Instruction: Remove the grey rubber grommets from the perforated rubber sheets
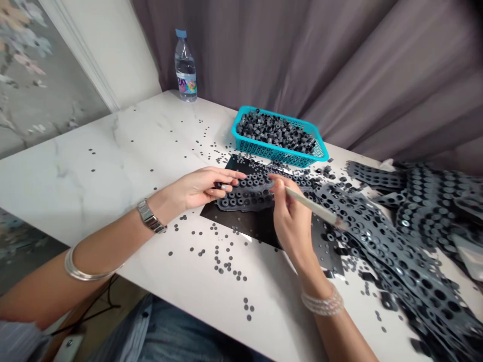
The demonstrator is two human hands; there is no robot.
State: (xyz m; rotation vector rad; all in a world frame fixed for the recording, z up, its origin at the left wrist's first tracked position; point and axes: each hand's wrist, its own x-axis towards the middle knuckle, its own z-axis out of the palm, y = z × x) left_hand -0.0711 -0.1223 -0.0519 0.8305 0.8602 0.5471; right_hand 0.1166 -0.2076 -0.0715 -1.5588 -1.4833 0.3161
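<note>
My left hand (209, 187) reaches in from the left, fingers stretched out and apart, at the left end of a dark grey rubber strip (245, 201) with rows of moulded rings. Its fingertips appear to touch the strip. Closed around a pale stick-like tool (311, 205), my right hand (292, 213) is at the strip's right part. The tool's rear end points to the right; its working tip is hidden by the fingers. Under the strip lies a black sheet (241, 223). Small dark discs (222, 264) are scattered around it.
A turquoise basket (279, 148) full of small black rubber pieces (275, 131) stands behind the strip. More perforated rubber sheets (400, 256) are heaped at the right. A water bottle (186, 70) stands at the back left, before a grey curtain (264, 50).
</note>
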